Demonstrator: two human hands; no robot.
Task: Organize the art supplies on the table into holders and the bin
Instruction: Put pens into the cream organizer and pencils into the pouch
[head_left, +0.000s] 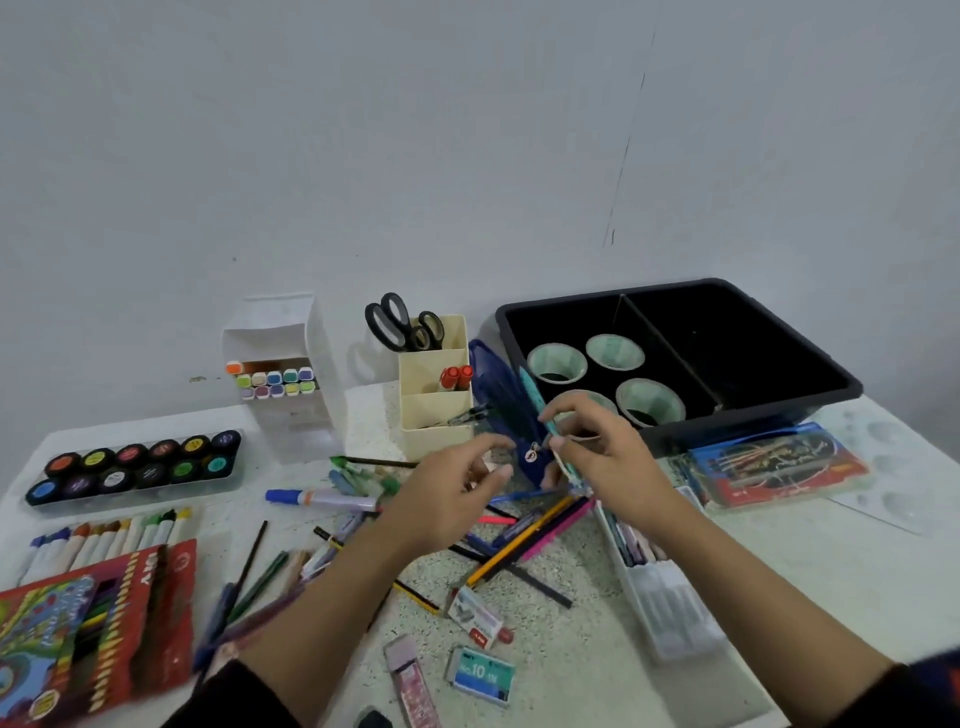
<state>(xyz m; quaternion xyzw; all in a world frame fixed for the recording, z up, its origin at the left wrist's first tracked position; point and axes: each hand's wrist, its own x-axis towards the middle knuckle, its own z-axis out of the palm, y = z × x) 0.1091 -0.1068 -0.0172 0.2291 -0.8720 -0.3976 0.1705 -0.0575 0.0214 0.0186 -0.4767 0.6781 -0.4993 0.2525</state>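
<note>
Plain grey wall is seen behind a white speckled table (597, 675) in the head view, the only one given. Both forearms are stretched forward from dark sleeves over a scatter of loose pencils (519, 545). The right hand (608, 457) is raised just in front of the black bin (753, 415), palm turned leftward, and a teal stick (540, 410) is pinched between its thumb and forefinger, held steeply tilted with the upper end toward the bin. The remaining fingers are curled beneath. The left hand (457, 493) is held just beside it, fingers loosely curved and spread apart, with nothing gripped that can be made out. Between the hands a dark blue pouch (498, 395) is stood on edge, flanked by the cream holder (436, 415) and the bin. Scissors (395, 322) and red-capped markers (457, 375) are kept in the cream holder; four tape rolls (613, 351) are laid in the bin's left compartment. Markers are stacked in a white holder (291, 374) to the left, and a tray of paint pots (135, 462) is set near the table's left edge.
</note>
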